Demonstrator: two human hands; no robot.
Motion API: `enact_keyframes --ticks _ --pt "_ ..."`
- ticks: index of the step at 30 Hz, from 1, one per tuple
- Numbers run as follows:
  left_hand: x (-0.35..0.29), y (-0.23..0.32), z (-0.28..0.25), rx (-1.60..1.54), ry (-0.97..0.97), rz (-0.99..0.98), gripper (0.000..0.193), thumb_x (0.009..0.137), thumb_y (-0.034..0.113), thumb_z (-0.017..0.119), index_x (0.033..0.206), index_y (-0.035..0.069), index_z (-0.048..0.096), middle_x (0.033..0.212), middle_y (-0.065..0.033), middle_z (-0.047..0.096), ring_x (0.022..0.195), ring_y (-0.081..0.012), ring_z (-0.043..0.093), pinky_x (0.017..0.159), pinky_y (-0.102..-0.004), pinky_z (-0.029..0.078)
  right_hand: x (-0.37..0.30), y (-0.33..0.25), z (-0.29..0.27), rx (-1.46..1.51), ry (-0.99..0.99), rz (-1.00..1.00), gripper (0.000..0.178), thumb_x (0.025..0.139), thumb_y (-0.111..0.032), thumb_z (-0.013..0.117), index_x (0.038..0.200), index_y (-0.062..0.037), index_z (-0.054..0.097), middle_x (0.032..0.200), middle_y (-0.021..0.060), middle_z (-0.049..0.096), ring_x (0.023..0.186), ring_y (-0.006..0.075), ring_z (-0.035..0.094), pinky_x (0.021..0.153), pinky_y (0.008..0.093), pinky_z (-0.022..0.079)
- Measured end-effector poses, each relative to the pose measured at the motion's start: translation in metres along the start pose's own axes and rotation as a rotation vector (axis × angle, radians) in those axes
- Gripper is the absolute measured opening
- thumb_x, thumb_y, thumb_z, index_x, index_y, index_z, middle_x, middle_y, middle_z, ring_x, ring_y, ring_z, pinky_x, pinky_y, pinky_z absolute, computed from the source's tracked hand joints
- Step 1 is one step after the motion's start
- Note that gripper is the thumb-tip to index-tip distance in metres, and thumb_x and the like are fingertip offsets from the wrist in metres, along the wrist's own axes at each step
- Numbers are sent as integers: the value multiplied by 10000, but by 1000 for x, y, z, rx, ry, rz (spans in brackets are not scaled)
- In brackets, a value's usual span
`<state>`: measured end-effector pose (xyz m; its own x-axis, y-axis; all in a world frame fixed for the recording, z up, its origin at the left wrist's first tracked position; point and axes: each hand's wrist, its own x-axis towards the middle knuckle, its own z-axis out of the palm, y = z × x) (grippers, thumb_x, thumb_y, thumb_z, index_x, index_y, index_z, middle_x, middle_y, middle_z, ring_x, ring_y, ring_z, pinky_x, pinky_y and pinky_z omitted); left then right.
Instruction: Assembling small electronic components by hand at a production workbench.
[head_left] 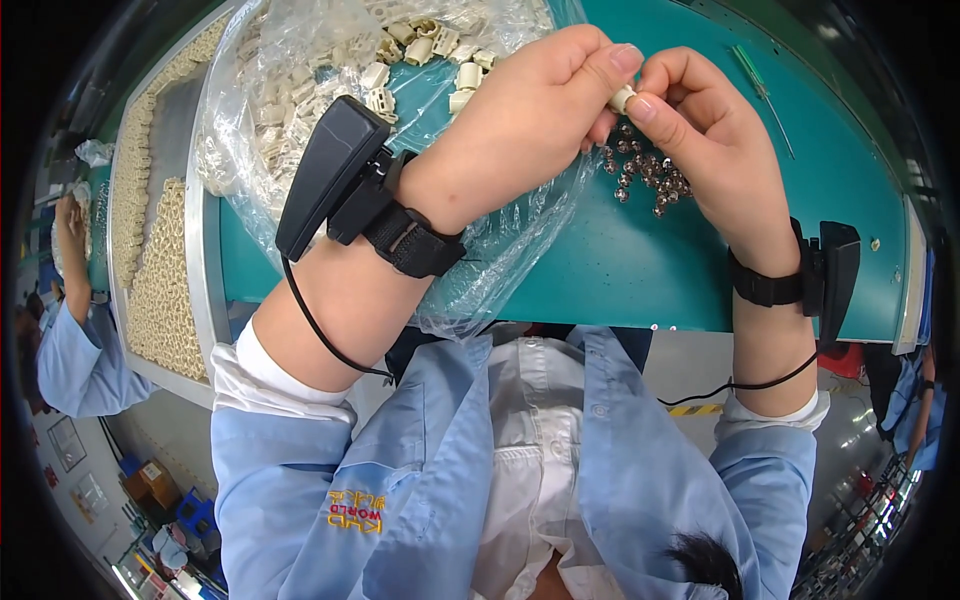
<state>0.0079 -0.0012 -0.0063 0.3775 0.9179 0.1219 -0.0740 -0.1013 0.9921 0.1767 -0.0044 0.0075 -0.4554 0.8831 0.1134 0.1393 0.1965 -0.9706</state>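
Note:
Between my two hands, above the green table, is a small cream plastic part point(622, 99). My right hand point(705, 120) pinches it between thumb and forefinger. My left hand point(560, 95) is closed against its other side, the thumb at the top; its remaining fingers are partly hidden. Just below the hands lies a loose heap of small shiny metal pieces point(650, 172), like screws or studs. To the left, a clear plastic bag point(510, 250) spreads under my left forearm, with many cream plastic parts point(375, 85) in and on it.
A screwdriver point(764, 98) with a green handle lies at the far right of the green table point(640, 275). At the left stands a metal-edged tray point(205, 255) filled with rows of small cream parts. Another person's arm point(75, 260) shows at the far left. Black devices are strapped to both my wrists.

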Motion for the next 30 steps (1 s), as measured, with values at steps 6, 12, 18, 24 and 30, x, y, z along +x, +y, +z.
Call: enact_keyframes --ticks 6,12,18,24,30 --pt "0 -3 1 10 35 33 269 908 276 447 791 41 503 616 4 493 554 -62 452 517 -209 377 0 4 -3 -46 5 27 168 869 -199 553 881 -45 489 779 -39 491 732 25 439 644 153 349" --pt "-1 5 0 -552 -172 -102 238 922 270 435 886 48 510 746 -16 541 647 -75 498 606 -205 426 2 6 -10 115 -37 -83 186 887 -223 523 897 -40 493 763 -38 490 709 24 436 634 156 357" --pt "2 5 0 -662 -263 -49 220 916 232 456 1013 45 521 829 -28 558 727 -73 505 671 -202 428 4 7 -17 37 196 -161 193 894 -224 510 907 -32 527 733 -45 478 649 25 412 599 159 344" --pt "4 11 0 -499 -213 -35 316 878 178 528 1155 34 477 879 -21 580 752 -67 513 681 -201 425 13 13 -31 -120 284 -104 201 885 -230 526 867 -32 557 680 -64 448 632 13 393 570 164 327" --pt "3 2 -19 -297 -62 50 284 867 164 539 1112 25 500 942 -44 590 773 -80 524 702 -203 419 24 28 -29 -184 356 -30 195 873 -234 544 838 -45 576 646 -83 418 604 6 360 525 163 277"
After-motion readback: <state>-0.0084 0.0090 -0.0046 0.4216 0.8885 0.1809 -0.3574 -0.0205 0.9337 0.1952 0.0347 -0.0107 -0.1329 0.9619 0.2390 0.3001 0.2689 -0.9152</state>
